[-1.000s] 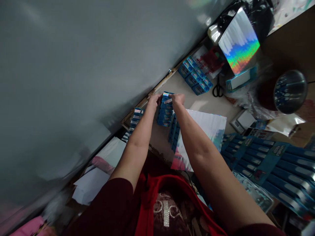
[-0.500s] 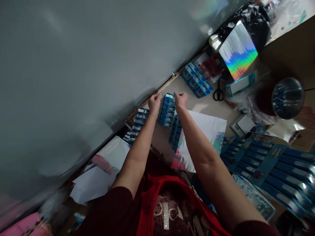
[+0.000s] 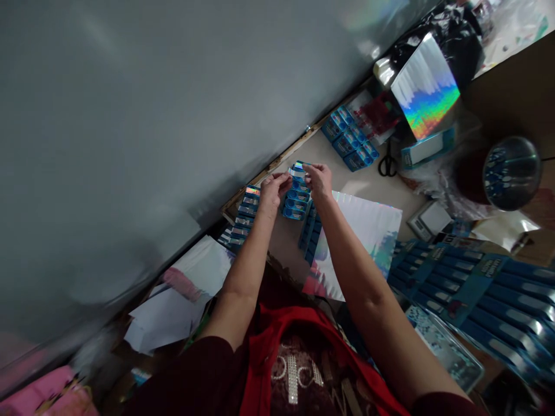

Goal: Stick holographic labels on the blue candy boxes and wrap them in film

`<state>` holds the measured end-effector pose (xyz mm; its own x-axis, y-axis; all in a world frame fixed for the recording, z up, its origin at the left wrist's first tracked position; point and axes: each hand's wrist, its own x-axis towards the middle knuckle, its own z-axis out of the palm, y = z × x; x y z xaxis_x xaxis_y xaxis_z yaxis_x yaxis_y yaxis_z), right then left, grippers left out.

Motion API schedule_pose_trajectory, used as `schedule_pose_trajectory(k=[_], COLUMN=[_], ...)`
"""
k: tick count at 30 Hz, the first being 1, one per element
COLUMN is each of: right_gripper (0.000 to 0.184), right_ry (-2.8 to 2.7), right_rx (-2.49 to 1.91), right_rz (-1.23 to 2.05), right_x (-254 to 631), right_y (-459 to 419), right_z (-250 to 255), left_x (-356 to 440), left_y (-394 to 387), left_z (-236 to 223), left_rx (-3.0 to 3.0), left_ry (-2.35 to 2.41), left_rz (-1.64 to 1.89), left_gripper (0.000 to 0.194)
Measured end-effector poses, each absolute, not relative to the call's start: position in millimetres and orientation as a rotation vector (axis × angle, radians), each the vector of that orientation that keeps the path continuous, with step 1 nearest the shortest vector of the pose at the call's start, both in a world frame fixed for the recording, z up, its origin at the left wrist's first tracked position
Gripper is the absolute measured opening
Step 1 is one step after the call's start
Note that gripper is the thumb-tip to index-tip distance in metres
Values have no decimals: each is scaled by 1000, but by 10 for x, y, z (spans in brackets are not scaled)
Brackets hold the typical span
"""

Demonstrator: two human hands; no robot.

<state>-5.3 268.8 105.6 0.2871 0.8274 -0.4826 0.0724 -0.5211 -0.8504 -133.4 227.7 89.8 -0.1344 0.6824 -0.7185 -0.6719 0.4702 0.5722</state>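
left hand (image 3: pixel 274 189) and right hand (image 3: pixel 319 181) have converged, pinching narrow silvery strip (image 3: pixel 297 173) above blue boxes (image 3: pixel 296 203); beige tabletop (image 3: pixel 392 193) adjoins grey wall (image 3: pixel 130 115).

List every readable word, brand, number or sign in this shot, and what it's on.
No text reads with certainty.
Small blue boxes in the middle: printed fronts, too small.
Blue boxes by the wall: lettering, too small.
Large blue packs at right: lettering on the label strips, too blurred.
Shirt: shiny bead shapes; can't tell if letters.
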Motion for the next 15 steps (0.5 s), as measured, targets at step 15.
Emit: schedule_pose_trajectory(k=[15], right_gripper=[37], right_ry=[-702], right_rx=[-1741], right_rz=[1404], right_x=[-21], right_y=[2556], right_z=[1183], left_x=[-1414], left_y=[2340], left_z=[740], left_rx=[-20], left_ry=[1262], left_rz=[1016], left_gripper=[49])
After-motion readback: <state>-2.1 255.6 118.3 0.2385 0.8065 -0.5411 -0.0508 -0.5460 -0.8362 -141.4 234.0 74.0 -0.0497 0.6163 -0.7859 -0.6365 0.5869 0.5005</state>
